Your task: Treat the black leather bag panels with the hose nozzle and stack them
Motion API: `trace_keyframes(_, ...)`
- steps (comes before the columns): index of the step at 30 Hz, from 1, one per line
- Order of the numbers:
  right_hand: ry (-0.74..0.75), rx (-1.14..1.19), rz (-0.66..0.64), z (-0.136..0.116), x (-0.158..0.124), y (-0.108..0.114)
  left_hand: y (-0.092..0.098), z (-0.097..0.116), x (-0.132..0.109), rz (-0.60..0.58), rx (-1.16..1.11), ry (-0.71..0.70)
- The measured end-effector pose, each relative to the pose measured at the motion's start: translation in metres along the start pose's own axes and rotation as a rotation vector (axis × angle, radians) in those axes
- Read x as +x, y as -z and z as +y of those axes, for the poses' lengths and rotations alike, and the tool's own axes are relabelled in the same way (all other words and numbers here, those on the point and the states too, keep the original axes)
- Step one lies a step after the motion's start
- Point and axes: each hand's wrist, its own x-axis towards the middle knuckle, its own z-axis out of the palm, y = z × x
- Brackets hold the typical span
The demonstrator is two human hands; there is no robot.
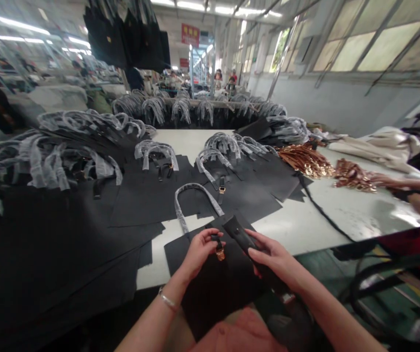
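A black bag panel (228, 274) lies in front of me at the table's near edge, with a plastic-wrapped handle (191, 188) arching from its far side. My left hand (203, 247) is over the panel, its thumb and fingers pinching a short black strap with a gold-coloured buckle (220, 253). Just to the right, my right hand (270, 254) grips a long, flat black piece (238, 231), whose kind I cannot make out. Its far end points toward the strap without visibly touching it. Its lower part runs back below my right wrist.
Stacked black panels (66, 244) with wrapped handles cover the left. More panels (242, 186) lie ahead. Brown straps with gold clasps (307, 160) are piled at right, near another person's arm (415, 185). A black cord (323, 215) crosses the white table (290, 230). Black bags (129, 44) hang overhead.
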Motion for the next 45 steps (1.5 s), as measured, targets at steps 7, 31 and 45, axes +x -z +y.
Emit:
trace_keyframes(7, -0.125, 0.013, -0.178, 0.005, -0.010, -0.004, -0.001, -0.006, -0.007, -0.121, -0.038, -0.067)
trace_keyframes(31, -0.042, -0.001, 0.066, 0.028, 0.000, 0.003, 0.107, 0.008, -0.060, 0.528, 0.932, 0.025)
trace_keyframes(45, -0.002, -0.031, 0.027, 0.009, -0.007, -0.003, 0.049, -0.014, -0.030, 0.193, 1.672, -0.702)
